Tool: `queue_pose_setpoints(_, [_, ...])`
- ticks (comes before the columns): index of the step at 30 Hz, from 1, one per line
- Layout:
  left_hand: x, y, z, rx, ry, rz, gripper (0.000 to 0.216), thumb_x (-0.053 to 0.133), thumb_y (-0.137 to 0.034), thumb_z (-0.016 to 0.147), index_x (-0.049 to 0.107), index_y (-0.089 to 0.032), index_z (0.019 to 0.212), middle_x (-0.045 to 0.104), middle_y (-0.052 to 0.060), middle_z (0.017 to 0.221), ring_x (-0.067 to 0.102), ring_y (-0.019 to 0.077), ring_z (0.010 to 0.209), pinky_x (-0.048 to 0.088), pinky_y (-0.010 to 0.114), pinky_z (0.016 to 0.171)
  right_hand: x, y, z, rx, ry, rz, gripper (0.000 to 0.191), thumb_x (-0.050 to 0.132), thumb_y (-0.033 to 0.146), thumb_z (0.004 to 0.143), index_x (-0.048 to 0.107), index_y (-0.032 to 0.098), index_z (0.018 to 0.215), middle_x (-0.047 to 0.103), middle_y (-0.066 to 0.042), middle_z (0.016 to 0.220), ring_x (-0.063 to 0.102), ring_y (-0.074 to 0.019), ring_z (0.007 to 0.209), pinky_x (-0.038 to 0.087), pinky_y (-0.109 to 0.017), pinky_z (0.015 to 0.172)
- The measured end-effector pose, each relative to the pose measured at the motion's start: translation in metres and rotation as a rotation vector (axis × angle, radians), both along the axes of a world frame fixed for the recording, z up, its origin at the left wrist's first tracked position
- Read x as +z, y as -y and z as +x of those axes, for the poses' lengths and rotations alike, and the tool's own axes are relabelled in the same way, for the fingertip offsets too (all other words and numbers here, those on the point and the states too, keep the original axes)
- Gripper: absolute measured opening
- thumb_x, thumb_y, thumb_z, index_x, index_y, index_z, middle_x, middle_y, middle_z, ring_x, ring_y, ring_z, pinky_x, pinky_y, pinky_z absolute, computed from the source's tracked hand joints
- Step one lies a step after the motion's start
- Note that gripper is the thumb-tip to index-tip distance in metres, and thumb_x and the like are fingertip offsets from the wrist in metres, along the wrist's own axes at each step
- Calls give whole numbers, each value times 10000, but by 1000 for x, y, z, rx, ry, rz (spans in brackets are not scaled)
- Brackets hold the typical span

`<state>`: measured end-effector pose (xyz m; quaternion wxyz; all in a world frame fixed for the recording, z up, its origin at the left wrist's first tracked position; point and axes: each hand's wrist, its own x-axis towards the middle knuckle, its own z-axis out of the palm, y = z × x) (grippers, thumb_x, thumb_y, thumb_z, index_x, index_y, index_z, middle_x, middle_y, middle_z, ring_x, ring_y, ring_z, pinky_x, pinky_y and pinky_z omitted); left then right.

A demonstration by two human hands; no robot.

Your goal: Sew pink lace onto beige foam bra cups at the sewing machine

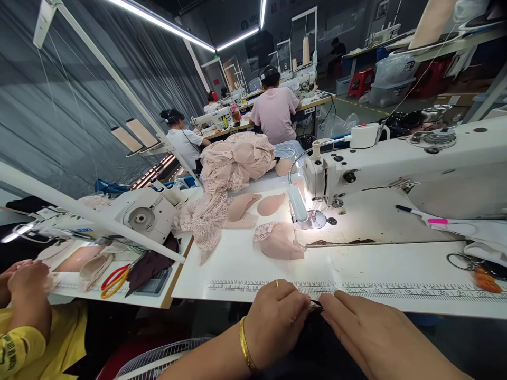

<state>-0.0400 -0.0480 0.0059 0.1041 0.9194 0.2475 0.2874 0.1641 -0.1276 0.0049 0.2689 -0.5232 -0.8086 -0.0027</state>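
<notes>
My left hand (273, 322), with a gold bangle and a ring, is closed at the table's front edge. Beside it my right hand (364, 330) has its fingers pressed together, fingertips near the left ones. A small pale and dark bit shows between the fingertips; most of it is hidden, so its kind cannot be told. Ahead on the white table (233, 264) lies a beige bra cup with lace (281, 241), just left of the sewing machine's lit needle area (317, 217). Two plain beige bra cups (271, 205) lie behind it.
A white sewing machine (396, 169) fills the right side. Beige lace garments (237, 158) are heaped at the back. A printed ruler (380, 290) runs along the front edge. Keys (467, 261) lie at right. At left, a co-worker's hands (29, 279) are near yellow-and-red scissors (114, 279).
</notes>
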Motion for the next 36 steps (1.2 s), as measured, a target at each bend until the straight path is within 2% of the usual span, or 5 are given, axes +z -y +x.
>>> queue_pose_setpoints(5, [-7, 0, 0, 68, 58, -172, 93, 649, -141, 882, 678, -174, 800, 681, 22, 666, 608, 151, 609, 432, 258, 608, -22, 4, -11, -72, 58, 179, 276, 420, 123, 900, 587, 186, 1110, 604, -22, 732, 603, -182, 563, 431, -284, 501])
queue_pose_setpoints(12, [1, -9, -2, 179, 185, -958, 202, 863, -302, 746, 730, -153, 710, 718, 25, 685, 555, 118, 605, 430, 228, 604, -68, 9, -24, -89, -204, 274, 312, 564, 68, 984, 561, 105, 1293, 632, -29, 780, 607, -151, 628, 508, -270, 592])
queue_pose_setpoints(19, [-5, -3, 7, 66, 248, -1573, 394, 978, -397, 537, 719, -129, 665, 715, 31, 690, 605, 137, 647, 462, 251, 643, -59, -1, -32, -55, -510, 226, 247, 462, 168, 1064, 521, 171, 1304, 722, -57, 903, 722, -158, 723, 609, -243, 649])
queue_pose_setpoints(28, [2, -10, 0, 124, 272, -1057, 188, 896, -274, 717, 760, -144, 715, 758, 41, 712, 568, 111, 610, 427, 218, 604, -12, -2, -2, -14, -436, -82, 150, 461, 286, 1075, 514, 301, 1214, 738, 33, 913, 755, -125, 741, 609, -190, 661])
queue_pose_setpoints(36, [-3, -9, 2, -40, 201, -404, 71, 789, -113, 816, 730, -153, 812, 713, 9, 673, 606, 107, 599, 437, 195, 610, 6, -1, 5, 39, -217, -70, 142, 413, 234, 1049, 544, 290, 1048, 726, 34, 812, 725, -171, 619, 528, -260, 511])
